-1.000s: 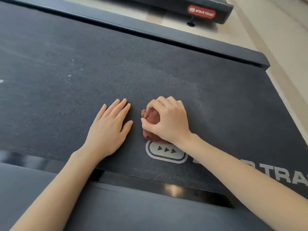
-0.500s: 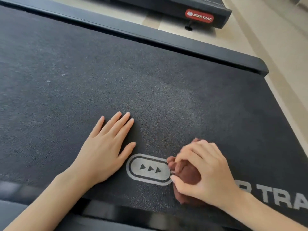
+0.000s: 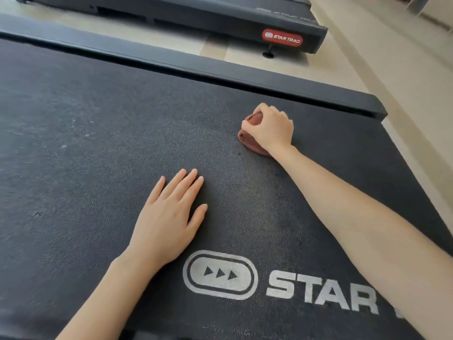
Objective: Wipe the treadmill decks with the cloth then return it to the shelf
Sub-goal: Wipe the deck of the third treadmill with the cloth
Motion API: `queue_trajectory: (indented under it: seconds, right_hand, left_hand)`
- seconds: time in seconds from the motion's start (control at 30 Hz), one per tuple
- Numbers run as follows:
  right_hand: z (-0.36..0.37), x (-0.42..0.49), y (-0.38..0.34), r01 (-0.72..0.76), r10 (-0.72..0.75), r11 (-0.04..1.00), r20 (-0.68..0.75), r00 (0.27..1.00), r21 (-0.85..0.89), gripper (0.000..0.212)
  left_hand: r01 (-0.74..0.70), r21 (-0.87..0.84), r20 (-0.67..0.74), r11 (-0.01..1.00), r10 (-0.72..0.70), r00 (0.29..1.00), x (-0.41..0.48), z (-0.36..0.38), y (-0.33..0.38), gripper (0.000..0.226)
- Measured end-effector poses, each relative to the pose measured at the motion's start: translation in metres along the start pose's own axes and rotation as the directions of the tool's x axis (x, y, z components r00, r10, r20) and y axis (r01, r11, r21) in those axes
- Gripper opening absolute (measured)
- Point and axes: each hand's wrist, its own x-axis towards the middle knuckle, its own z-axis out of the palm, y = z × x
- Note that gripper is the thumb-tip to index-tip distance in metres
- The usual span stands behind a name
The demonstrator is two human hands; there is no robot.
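A dark treadmill deck [image 3: 85, 143] with a white STAR TRAC logo fills most of the view. My right hand [image 3: 272, 130] grips a bunched reddish-brown cloth [image 3: 251, 141] and presses it onto the belt near the far side rail. My left hand [image 3: 169, 217] lies flat on the belt with its fingers straight, closer to me and left of the logo. Most of the cloth is hidden under my right hand.
A black side rail [image 3: 245, 77] runs along the far edge of the deck. Beyond a strip of pale floor [image 3: 355, 77] stands a second treadmill [image 3: 220, 18] with a red STAR TRAC badge. No shelf is in view.
My right hand has slid the cloth away from the logo, up the belt toward the far rail. My left hand has stayed flat on the belt.
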Motion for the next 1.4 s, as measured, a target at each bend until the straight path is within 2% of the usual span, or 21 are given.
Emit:
queue_trajectory:
  seconds: [0.1, 0.23, 0.37, 0.47, 0.57, 0.67, 0.73, 0.87, 0.97, 1.07, 1.2, 1.3, 1.4]
  right_hand:
    - [-0.003, -0.015, -0.005, 0.017, -0.017, 0.999, -0.013, 1.000, -0.031, 0.034]
    - [-0.027, -0.093, -0.014, 0.219, -0.220, 0.975, 0.019, 0.975, 0.043, 0.028]
    - [-0.054, -0.171, -0.021, 0.469, -0.486, 0.864, 0.058, 0.872, 0.187, 0.023]
    - [-0.061, -0.178, -0.018, 0.580, -0.607, 0.785, 0.087, 0.790, 0.216, 0.026]
    - [-0.048, -0.148, -0.027, 0.567, -0.594, 0.791, 0.071, 0.801, 0.229, 0.023]
    - [-0.019, -0.094, -0.044, 0.416, -0.431, 0.887, 0.035, 0.902, 0.200, 0.025]
    - [0.003, -0.048, -0.052, 0.326, -0.333, 0.931, 0.014, 0.943, 0.161, 0.026]
    - [0.038, 0.024, -0.069, 0.171, -0.173, 0.983, 0.020, 0.985, 0.069, 0.031]
    - [0.047, 0.029, -0.078, 0.102, -0.102, 0.995, -0.036, 0.994, -0.008, 0.036]
    - [0.035, 0.001, -0.079, 0.147, -0.147, 0.989, -0.006, 0.989, 0.012, 0.035]
    - [0.003, -0.083, -0.083, 0.293, -0.295, 0.954, 0.028, 0.955, 0.066, 0.031]
    - [-0.023, -0.160, -0.084, 0.430, -0.435, 0.892, 0.009, 0.900, 0.139, 0.027]
    - [-0.038, -0.208, -0.077, 0.568, -0.586, 0.788, 0.006, 0.811, 0.236, 0.024]
  left_hand:
    - [0.011, -0.018, -0.011, 1.000, -0.011, 1.000, -0.003, -0.002, 0.000, 0.065]
    - [0.032, -0.009, -0.012, 0.999, -0.032, 0.999, -0.003, -0.001, 0.000, 0.065]
    - [0.086, 0.009, -0.016, 0.996, -0.085, 0.996, -0.004, -0.002, -0.011, 0.077]
    - [0.131, -0.030, -0.021, 0.991, -0.132, 0.991, -0.006, -0.006, -0.024, 0.078]
    - [0.132, -0.016, -0.005, 0.991, -0.132, 0.991, -0.005, -0.007, -0.026, 0.075]
    - [0.134, -0.042, 0.004, 0.990, -0.134, 0.991, -0.002, -0.007, -0.025, 0.071]
    - [0.139, -0.064, -0.009, 0.988, -0.139, 0.990, -0.001, -0.008, -0.026, 0.069]
    - [0.140, -0.097, -0.035, 0.985, -0.144, 0.989, -0.002, -0.007, -0.028, 0.067]
    - [0.132, -0.087, -0.053, 0.987, -0.137, 0.989, -0.001, -0.007, -0.030, 0.068]
    - [0.127, -0.085, -0.056, 0.988, -0.132, 0.990, -0.001, -0.007, -0.030, 0.061]
    - [0.124, -0.027, -0.057, 0.992, -0.125, 0.990, -0.004, -0.010, -0.030, 0.056]
    - [0.132, 0.013, -0.069, 0.991, -0.130, 0.989, -0.016, -0.020, -0.042, 0.059]
    - [0.180, 0.043, -0.096, 0.983, -0.175, 0.980, -0.042, -0.037, -0.069, 0.071]
